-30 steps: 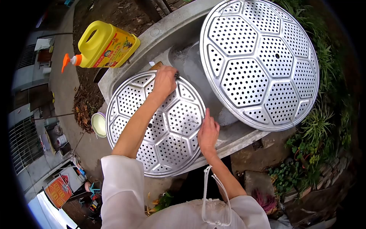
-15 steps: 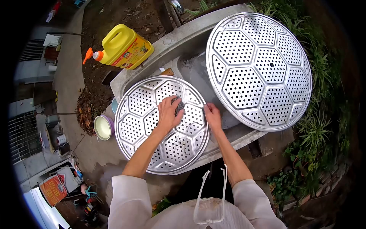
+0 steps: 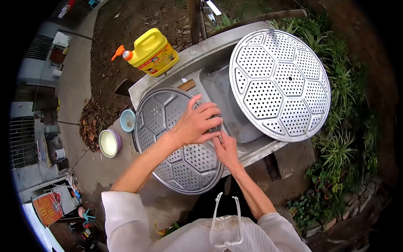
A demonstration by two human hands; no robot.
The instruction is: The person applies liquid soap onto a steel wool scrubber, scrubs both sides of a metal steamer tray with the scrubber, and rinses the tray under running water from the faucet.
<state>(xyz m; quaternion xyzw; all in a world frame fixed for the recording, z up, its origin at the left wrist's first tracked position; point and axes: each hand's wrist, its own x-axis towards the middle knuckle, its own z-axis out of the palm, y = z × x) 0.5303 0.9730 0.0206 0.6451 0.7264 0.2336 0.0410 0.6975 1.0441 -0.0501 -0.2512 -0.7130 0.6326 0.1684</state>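
Observation:
A round perforated metal steamer tray (image 3: pixel 191 168) with a raised hexagon pattern lies tilted over the left part of a stone sink (image 3: pixel 262 150). My left hand (image 3: pixel 196 124) is closed on a dark steel wool scourer (image 3: pixel 215 122) at the tray's right rim. Just below it, my right hand (image 3: pixel 226 150) grips that same rim, its fingertips partly hidden by the edge. A second, similar steamer tray (image 3: pixel 275 107) rests across the right side of the sink, apart from both hands.
A yellow jug with an orange pump (image 3: pixel 153 54) stands on the sink's far left edge. A wooden-handled tool (image 3: pixel 187 85) lies partly under the near tray. On the ground at left are a blue basin (image 3: pixel 127 120) and a purple bucket (image 3: pixel 110 143). Green plants (image 3: pixel 340 109) grow at right.
The near tray has tipped, its surface now darker and angled. My left hand has moved the scourer right, from the tray's face to its rim. My right hand has moved lower along the rim.

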